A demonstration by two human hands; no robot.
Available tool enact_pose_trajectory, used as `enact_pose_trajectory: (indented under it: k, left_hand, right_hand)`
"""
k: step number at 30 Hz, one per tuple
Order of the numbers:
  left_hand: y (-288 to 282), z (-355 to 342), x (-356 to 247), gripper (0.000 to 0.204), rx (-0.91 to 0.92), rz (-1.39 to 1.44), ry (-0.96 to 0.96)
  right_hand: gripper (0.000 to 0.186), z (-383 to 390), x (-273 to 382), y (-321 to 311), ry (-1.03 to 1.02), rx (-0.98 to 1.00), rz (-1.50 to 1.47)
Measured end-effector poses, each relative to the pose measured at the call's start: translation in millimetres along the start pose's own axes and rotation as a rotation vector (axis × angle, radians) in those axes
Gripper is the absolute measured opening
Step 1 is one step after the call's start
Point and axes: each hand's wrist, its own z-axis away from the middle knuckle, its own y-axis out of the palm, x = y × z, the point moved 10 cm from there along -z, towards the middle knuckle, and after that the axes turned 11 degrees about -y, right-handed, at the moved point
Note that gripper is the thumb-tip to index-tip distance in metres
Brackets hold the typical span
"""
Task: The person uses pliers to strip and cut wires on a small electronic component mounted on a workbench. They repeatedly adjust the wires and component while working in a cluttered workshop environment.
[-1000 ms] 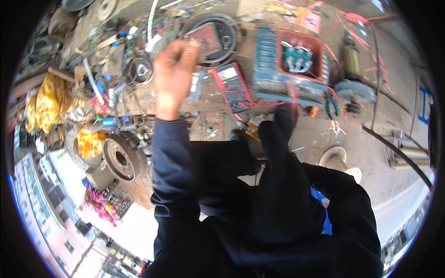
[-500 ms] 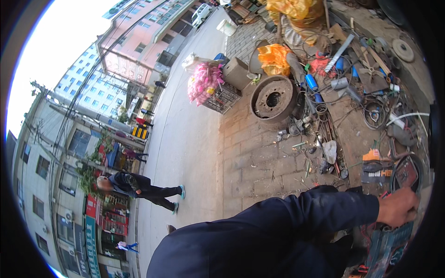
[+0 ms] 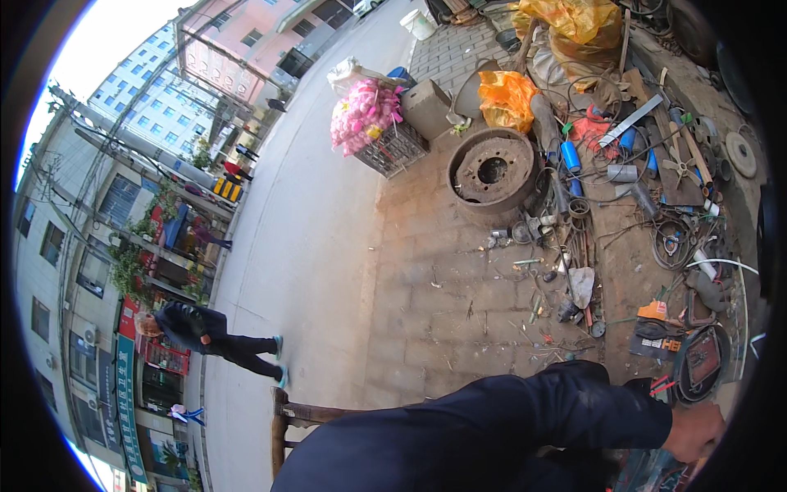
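A dark-blue sleeved arm, which I take as my left, crosses the lower edge to the right side. My left hand [image 3: 693, 432] is low at the right, fingers curled; what they hold, if anything, is hidden. Just below it, partly covered, is a teal-coloured container or tray [image 3: 643, 469] with tools about it. Beside the wrist, a red-handled hand tool [image 3: 662, 385] shows. Above the hand stands a round black basin [image 3: 679, 373] with a dark reddish flat piece [image 3: 702, 361] inside. My right hand is not in view.
A rusty wheel rim [image 3: 492, 172] lies on the paving. Blue cylinders [image 3: 571, 156], cables and scrap are piled at the right. A crate [image 3: 393, 152] carries pink bags [image 3: 365, 119]. A wooden chair part [image 3: 307, 414] is close by. A person [image 3: 193, 328] walks on the street at left.
My left hand has moved lower in the picture, from beside the basin to below it. The view has shifted, a wooden chair part now shows, and the walking person appears farther left and lower.
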Motion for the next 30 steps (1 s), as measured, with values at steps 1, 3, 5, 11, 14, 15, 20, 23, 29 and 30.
enact_pose_trajectory:
  k: [1, 3, 5, 11, 14, 15, 20, 23, 29, 30]
  left_hand:
    - [7.6, -1.8, -2.6, 0.016, 0.034, 0.022, -0.002]
    - [7.3, -0.1, -16.2, 0.017, -0.047, 0.020, 0.092]
    - [11.2, 0.9, -22.1, 0.019, -0.082, -0.011, 0.106]
    - [30.7, 0.3, -10.1, 0.021, -0.009, -0.017, 0.016]
    - [51.3, -0.1, -3.8, 0.019, 0.097, -0.080, 0.021]
    - [59.4, -1.5, -1.8, 0.019, 0.140, -0.125, 0.022]
    - [91.9, 18.4, -19.3, 0.028, 0.599, 0.053, 0.094]
    - [101.4, 45.2, -19.9, 0.037, 0.951, -0.025, 0.015]
    - [102.4, 54.2, -20.3, 0.039, 1.255, 0.004, -0.303]
    - [99.4, 55.3, -32.3, 0.036, 1.245, 0.064, -0.332]
  right_hand:
    - [0.035, 2.1, 4.5, -9.6, 0.004, -0.014, -0.005]
    - [0.036, 10.7, 15.8, -30.2, 0.030, -0.069, -0.024]
    - [0.036, 19.3, 34.0, -52.1, 0.042, -0.112, -0.057]
    - [0.036, 52.7, 108.2, -120.8, 0.041, -0.215, -0.204]
    - [0.037, 85.1, 129.8, -150.1, 0.065, -0.271, -0.297]
    - [0.037, 99.1, 133.1, -158.1, 0.074, -0.290, -0.327]
    - [0.037, 232.9, 116.9, -170.4, 0.217, -0.412, -0.574]
    - [0.038, 410.9, 112.4, -128.8, 0.429, -0.538, -0.883]
    - [0.032, 550.8, 225.1, -194.0, -0.030, -0.720, -0.318]
    - [0.034, 558.9, 235.4, -198.1, -0.022, -0.942, -0.428]
